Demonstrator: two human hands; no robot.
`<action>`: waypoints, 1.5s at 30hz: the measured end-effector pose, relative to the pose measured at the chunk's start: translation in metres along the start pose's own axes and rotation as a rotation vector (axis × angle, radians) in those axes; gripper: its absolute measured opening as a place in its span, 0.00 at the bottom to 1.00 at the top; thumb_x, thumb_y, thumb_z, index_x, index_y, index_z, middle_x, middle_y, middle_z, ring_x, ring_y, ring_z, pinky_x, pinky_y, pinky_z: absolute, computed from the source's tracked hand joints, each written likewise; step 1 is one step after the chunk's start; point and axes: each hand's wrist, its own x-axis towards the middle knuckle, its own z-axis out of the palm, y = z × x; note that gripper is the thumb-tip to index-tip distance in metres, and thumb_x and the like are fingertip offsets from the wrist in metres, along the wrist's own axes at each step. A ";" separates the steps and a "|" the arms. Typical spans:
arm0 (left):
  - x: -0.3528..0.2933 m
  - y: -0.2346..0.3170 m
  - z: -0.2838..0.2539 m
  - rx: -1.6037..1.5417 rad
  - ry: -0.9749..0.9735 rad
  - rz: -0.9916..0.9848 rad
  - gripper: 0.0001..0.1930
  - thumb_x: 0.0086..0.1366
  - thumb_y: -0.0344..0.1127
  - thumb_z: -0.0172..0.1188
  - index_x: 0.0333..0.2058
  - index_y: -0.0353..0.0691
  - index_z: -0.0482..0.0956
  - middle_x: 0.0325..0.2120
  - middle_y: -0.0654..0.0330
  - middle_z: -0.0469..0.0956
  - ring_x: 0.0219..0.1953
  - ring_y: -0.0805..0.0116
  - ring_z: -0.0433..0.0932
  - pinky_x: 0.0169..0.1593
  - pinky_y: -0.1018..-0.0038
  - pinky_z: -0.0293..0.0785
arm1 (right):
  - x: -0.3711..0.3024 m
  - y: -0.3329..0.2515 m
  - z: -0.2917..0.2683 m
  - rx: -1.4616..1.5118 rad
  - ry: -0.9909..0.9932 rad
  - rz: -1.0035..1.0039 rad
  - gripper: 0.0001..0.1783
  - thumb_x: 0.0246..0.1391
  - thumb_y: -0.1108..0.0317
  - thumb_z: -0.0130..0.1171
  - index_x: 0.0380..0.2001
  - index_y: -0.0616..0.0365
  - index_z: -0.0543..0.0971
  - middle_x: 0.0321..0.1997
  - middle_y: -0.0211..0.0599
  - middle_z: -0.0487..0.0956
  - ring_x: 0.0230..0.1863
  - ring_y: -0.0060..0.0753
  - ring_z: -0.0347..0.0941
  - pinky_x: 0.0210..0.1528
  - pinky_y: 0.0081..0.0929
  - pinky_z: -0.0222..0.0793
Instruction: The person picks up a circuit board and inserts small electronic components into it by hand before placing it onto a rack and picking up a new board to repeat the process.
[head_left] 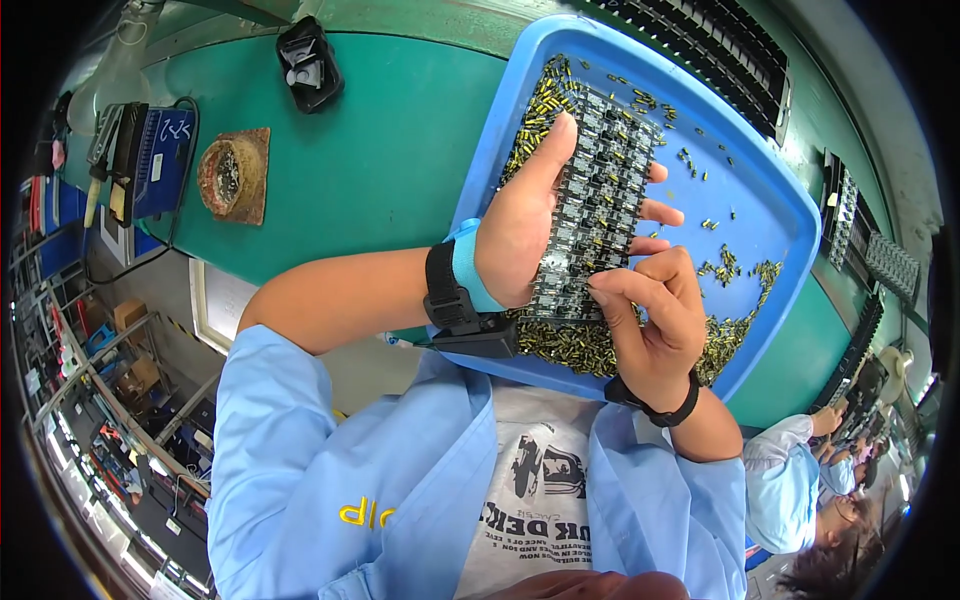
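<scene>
My left hand (518, 232) holds a long, dark circuit board panel (600, 195) from its left side, over the blue tray. The thumb lies along the near-left edge and the other fingertips show past the right edge. Rows of small components cover the panel. My right hand (660, 325) is pinched at the panel's lower right corner, thumb and forefinger together; whatever is between them is too small to make out. Beneath both hands, the blue tray (790, 215) holds many loose, small yellow-and-black cylindrical parts (565, 345), thickest along its left and near sides.
Black slotted racks (715, 60) stand beyond the tray, and more board panels (890, 265) lie at the right. On the green table (400, 130) are a black box (310, 65), a round tin on a brown board (233, 178) and a blue soldering station (160, 160). A co-worker (785, 480) sits at right.
</scene>
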 end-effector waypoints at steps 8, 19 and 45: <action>0.000 -0.001 -0.004 0.030 -0.005 -0.003 0.41 0.78 0.68 0.29 0.70 0.37 0.62 0.65 0.48 0.69 0.64 0.44 0.73 0.65 0.49 0.76 | -0.003 -0.009 -0.004 -0.169 -0.071 -0.035 0.16 0.48 0.84 0.71 0.40 0.58 0.86 0.32 0.30 0.71 0.33 0.32 0.65 0.54 0.39 0.72; -0.001 -0.002 -0.002 0.057 0.016 -0.015 0.41 0.78 0.69 0.29 0.69 0.37 0.62 0.65 0.48 0.69 0.64 0.44 0.73 0.64 0.50 0.77 | 0.003 -0.002 -0.004 -0.282 -0.108 -0.232 0.17 0.43 0.81 0.72 0.40 0.56 0.87 0.32 0.29 0.71 0.34 0.36 0.65 0.37 0.33 0.62; 0.002 0.008 -0.006 -0.162 -0.011 -0.061 0.43 0.78 0.69 0.27 0.71 0.35 0.62 0.64 0.47 0.72 0.59 0.40 0.78 0.64 0.47 0.76 | -0.013 0.003 -0.034 -0.240 -0.471 -0.583 0.14 0.46 0.70 0.68 0.40 0.58 0.86 0.32 0.24 0.73 0.31 0.27 0.71 0.31 0.30 0.66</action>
